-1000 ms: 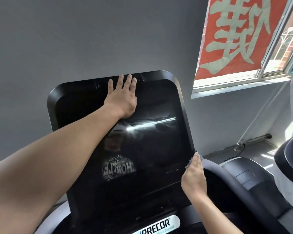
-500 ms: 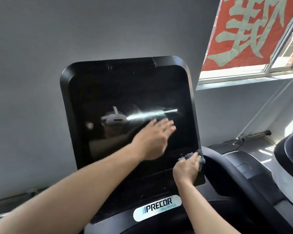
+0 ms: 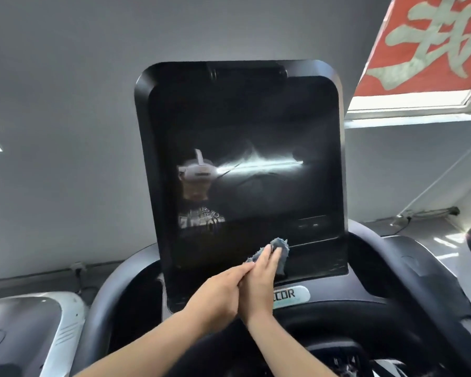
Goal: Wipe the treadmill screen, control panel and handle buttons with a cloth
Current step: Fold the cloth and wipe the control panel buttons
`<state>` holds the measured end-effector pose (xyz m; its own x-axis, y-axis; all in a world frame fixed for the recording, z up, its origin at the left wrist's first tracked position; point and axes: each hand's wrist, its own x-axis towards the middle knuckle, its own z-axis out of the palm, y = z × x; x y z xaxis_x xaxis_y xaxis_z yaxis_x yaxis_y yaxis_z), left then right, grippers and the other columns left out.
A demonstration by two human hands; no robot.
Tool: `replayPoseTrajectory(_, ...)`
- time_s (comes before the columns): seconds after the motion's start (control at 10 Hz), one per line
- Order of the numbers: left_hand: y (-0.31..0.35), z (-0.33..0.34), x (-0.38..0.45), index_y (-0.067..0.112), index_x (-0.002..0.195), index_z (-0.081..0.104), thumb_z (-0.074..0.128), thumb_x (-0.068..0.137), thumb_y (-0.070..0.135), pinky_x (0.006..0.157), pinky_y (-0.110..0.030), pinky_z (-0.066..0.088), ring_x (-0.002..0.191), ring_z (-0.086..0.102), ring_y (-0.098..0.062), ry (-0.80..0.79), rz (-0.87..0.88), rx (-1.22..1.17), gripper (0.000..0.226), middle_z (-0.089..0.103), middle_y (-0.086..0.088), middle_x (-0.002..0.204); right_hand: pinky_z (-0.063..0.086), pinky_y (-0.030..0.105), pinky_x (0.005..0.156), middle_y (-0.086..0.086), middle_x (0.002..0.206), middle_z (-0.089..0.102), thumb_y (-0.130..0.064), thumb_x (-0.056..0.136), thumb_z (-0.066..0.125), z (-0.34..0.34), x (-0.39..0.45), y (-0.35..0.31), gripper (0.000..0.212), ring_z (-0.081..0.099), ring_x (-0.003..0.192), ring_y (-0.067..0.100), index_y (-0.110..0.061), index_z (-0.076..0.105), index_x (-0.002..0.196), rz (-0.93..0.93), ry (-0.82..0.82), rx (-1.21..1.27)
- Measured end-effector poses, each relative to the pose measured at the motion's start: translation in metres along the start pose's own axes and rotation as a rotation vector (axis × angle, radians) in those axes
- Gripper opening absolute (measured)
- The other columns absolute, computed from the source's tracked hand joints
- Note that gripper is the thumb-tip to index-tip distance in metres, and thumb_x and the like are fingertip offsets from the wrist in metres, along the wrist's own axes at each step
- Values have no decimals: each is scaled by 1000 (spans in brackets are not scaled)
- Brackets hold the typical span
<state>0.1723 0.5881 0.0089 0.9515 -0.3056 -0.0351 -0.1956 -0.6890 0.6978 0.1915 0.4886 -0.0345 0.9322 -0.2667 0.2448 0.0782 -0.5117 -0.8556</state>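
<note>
The treadmill's tall black screen (image 3: 242, 126) stands upright in front of me, with a smeared streak across its middle. My right hand (image 3: 261, 287) holds a bunched grey-blue cloth (image 3: 280, 247) against the screen's lower edge, near the centre. My left hand (image 3: 218, 292) lies beside the right one, and its straight fingers reach the cloth's left edge. The badge (image 3: 290, 295) below the screen is half hidden by my right hand. The control panel and handle buttons are not clearly in view.
Black padded handle arms (image 3: 408, 270) curve around the console on both sides. Another machine's white-grey console (image 3: 33, 322) stands at the lower left. A window with a red banner (image 3: 430, 42) is at the upper right, and cables (image 3: 430, 213) run along the wall.
My left hand came down off the screen's top and joined the right hand. The right hand carried the cloth from the screen's right edge to its lower middle. The view shifted to face the screen head-on.
</note>
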Motion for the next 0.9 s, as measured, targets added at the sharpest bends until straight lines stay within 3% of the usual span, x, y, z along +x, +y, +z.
replayPoseTrajectory(0.1,-6,0,-17,39,132,65,46,102,-2,99,-9,45,111,62,10,132,-206,-302,54,67,24,126,25,55,124,26,171,14,15,99,47,6,-13,-6,82,24,153,48,-3,4,166,71,-74,-264)
replayPoseTrajectory(0.2,-15,0,-26,40,117,70,45,96,-11,106,-21,49,114,66,5,217,-335,-515,61,75,17,117,45,36,110,27,167,22,-7,104,50,4,-20,-12,63,35,149,40,-1,28,163,96,-213,-173)
replayPoseTrajectory(0.3,-24,0,-33,33,121,73,57,97,6,103,-30,54,105,70,1,225,-433,-625,39,78,14,105,33,12,97,2,160,39,-22,100,61,-9,-35,-27,81,48,135,11,-17,16,167,202,-393,-43)
replayPoseTrajectory(0.4,-26,2,-46,31,114,76,61,95,23,97,-42,59,96,75,-13,308,-460,-674,25,80,5,95,40,2,81,-12,126,61,-18,99,62,-22,-41,-33,67,59,105,-1,-23,32,159,127,-456,-16)
replayPoseTrajectory(0.5,-32,3,-64,25,102,77,63,100,9,89,-39,60,94,76,-15,476,-469,-697,22,80,3,96,42,3,82,-15,115,64,-14,100,56,-23,-41,-39,44,61,98,5,-23,52,143,-160,-489,-163)
replayPoseTrajectory(0.6,-40,2,-78,29,94,72,63,95,8,76,-23,51,88,71,-12,572,-583,-482,23,75,2,91,50,29,104,2,132,68,-24,96,52,3,-40,-25,40,63,121,19,-15,62,134,-631,-626,-406)
replayPoseTrajectory(0.7,-49,7,-90,29,97,64,64,92,7,82,-28,47,96,63,-16,572,-668,-233,23,59,6,102,30,47,124,9,163,40,-31,102,52,23,-42,-9,53,31,152,30,-12,46,151,-712,-972,-701)
replayPoseTrajectory(0.8,-49,14,-90,31,106,63,62,91,2,97,-31,47,104,62,-13,530,-586,-97,32,60,16,111,21,48,127,8,169,30,-37,105,39,16,-39,5,59,22,157,30,-11,38,158,-766,-995,-750)
replayPoseTrajectory(0.9,-39,23,-78,22,134,62,53,92,-2,105,-17,35,121,54,-6,405,-561,-16,49,58,14,132,39,45,119,1,155,53,-46,106,32,-4,-25,25,56,46,146,25,-17,57,147,-784,-916,-729)
